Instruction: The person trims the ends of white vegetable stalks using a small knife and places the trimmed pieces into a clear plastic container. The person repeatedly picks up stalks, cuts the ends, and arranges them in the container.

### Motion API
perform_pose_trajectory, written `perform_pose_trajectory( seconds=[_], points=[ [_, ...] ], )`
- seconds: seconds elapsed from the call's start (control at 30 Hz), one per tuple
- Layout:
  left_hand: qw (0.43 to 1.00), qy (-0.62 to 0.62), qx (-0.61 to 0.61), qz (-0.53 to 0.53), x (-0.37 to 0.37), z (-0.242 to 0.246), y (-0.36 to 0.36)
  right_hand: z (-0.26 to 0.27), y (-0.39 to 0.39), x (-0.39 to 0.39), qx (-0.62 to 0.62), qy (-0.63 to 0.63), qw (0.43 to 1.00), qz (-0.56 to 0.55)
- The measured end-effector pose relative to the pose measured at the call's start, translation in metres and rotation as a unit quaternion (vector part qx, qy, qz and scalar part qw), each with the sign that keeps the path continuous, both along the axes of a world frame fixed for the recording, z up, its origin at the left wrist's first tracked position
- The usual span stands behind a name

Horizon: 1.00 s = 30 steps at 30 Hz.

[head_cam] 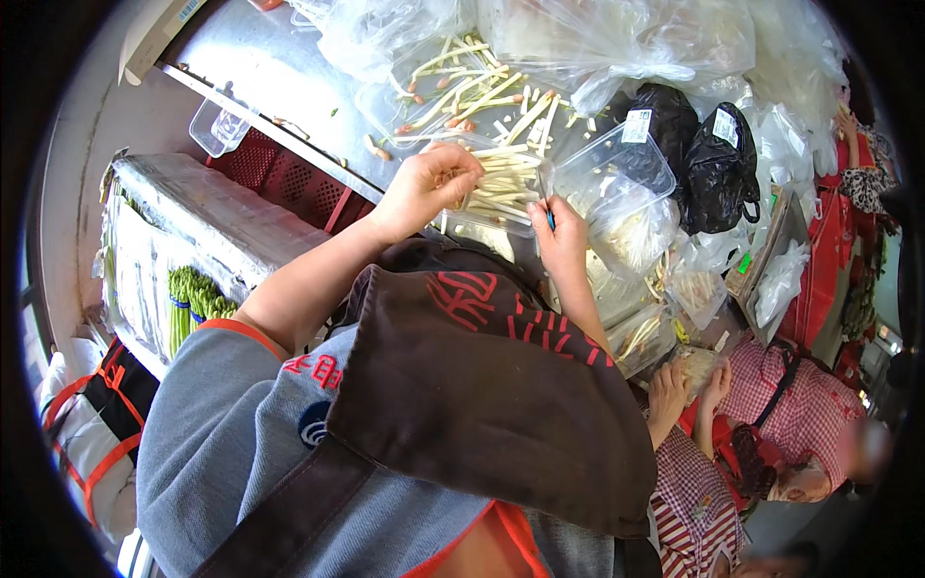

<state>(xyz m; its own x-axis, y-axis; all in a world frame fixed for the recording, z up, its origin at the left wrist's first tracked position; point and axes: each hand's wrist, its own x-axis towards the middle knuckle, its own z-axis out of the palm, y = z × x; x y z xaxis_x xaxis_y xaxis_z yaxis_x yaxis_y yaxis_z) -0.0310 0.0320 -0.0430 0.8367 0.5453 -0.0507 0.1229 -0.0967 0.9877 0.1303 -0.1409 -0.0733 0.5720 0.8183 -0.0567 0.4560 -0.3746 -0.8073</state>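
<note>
Pale trimmed vegetable stalks (506, 180) lie side by side in a clear plastic tray (498, 222) close in front of me. Over the tray's left side is my left hand (441, 177), its fingers curled together; whether something small is between them is hidden. My right hand (560, 235), at the tray's right edge, grips a small knife (548, 211) with a blue-and-black handle, its blade pointing away from me. Beyond the tray, untrimmed stalks with brownish ends (466, 97) are strewn over the metal table (289, 65), with short cut pieces to their right.
Clear plastic bags (614, 36) cover the far side. An empty clear container (614, 162) and black bags (719, 170) stand right. Co-workers' hands (683, 394) handle a packed bag at lower right. Bundled asparagus (191, 303) sits in a foam box (209, 195) at left, near red crates (289, 173).
</note>
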Motion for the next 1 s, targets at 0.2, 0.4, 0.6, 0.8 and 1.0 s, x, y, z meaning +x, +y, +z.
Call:
perform_pose_trajectory(
  seconds=[0.2, 0.4, 0.6, 0.8, 1.0],
  points=[
    [0.996, -0.052, -0.078, 0.007, 0.003, 0.019, -0.004, 0.001, 0.003, 0.001, -0.001, -0.009, 1.000, 0.011],
    [0.977, -0.098, 0.187, -0.011, 0.010, 0.027, -0.008, 0.003, 0.000, 0.002, -0.013, 0.017, 1.000, 0.007],
    [0.925, -0.057, 0.362, -0.095, 0.008, -0.005, -0.019, 0.002, -0.005, 0.002, 0.036, 0.061, 0.997, -0.015],
    [0.935, -0.032, 0.349, 0.050, -0.003, -0.006, 0.011, 0.012, -0.010, 0.005, 0.017, 0.061, 0.996, -0.061],
    [0.945, 0.052, 0.321, 0.044, -0.009, -0.018, 0.031, 0.012, 0.006, 0.009, 0.026, -0.059, 0.998, -0.015]
  ],
)
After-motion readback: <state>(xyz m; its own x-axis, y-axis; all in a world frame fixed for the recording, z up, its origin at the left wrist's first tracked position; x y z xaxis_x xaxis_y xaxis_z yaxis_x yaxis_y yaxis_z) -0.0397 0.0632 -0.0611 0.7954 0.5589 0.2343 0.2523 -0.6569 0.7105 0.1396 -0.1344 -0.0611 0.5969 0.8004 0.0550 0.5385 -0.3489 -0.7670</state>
